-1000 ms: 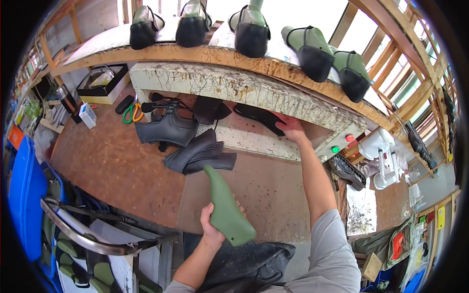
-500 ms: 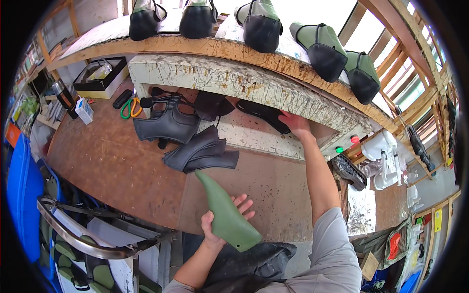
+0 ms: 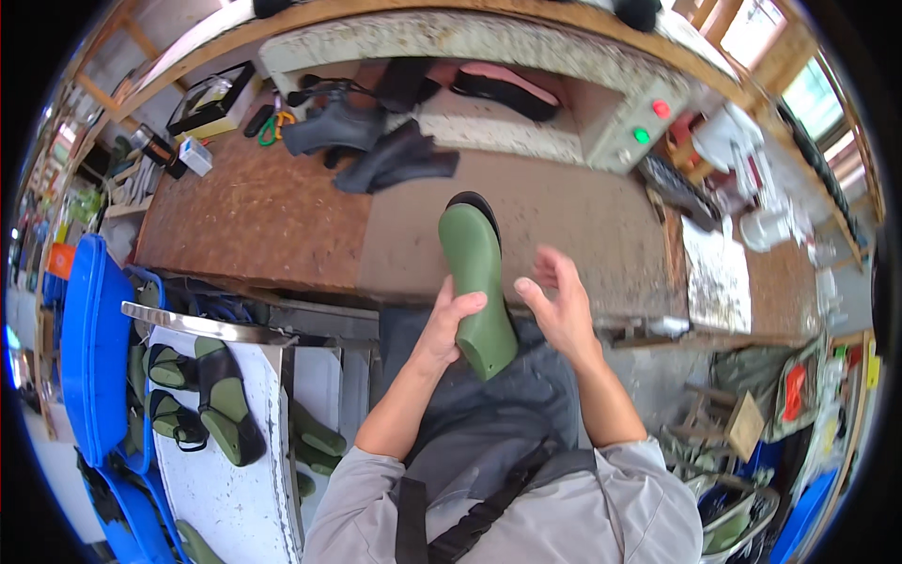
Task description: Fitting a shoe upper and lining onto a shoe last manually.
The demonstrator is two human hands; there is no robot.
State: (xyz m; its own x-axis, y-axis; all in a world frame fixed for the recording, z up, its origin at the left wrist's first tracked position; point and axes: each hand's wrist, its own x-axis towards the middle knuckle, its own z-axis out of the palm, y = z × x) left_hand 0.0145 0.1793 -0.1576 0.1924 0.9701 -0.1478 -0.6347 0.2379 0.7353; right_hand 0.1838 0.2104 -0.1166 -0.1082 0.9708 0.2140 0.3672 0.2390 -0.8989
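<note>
Over the near edge of the brown workbench (image 3: pixel 254 216), green shoe last (image 3: pixel 467 249) is in L hand (image 3: pixel 442 324), tilted, narrower end toward the wearer, sole face up. L thumb lies on the upper face; other L fingers mostly hidden behind/under, so exact grip unclear. R hand (image 3: pixel 567 315) is free, half spread, thumb out, just beside the last; small gap btw them. Black piece (image 3: pixel 481 203) shows only as a rim past toe + along R edge; rest hidden behind the last, so extent can't be told.

Up top, dark rounded shapes (image 3: pixel 638 13) on the wooden shelf (image 3: pixel 348 11) are cut off by the frame. Inside the white cabinet (image 3: pixel 451 36), a black-and-pink piece (image 3: pixel 507 89) sits in shadow, details n/a; other dark items at its L are hard to separate. Black uppers (image 3: pixel 399 162) overlap on the bench, blurry, count unclear.

Materials: last = smooth matte green, prob. plastic, curved waist, small dark hole nr narrow end. Uppers = soft, leather-like, folded. Cabinet = white paint, grimy, stained, w/ round red + green buttons. Bench = worn, speckled, two brown tones. Rack rail (image 3: pixel 202 324) = shiny bent metal. Blue bin (image 3: pixel 94 348) = smooth plastic, rounded corners.
</note>
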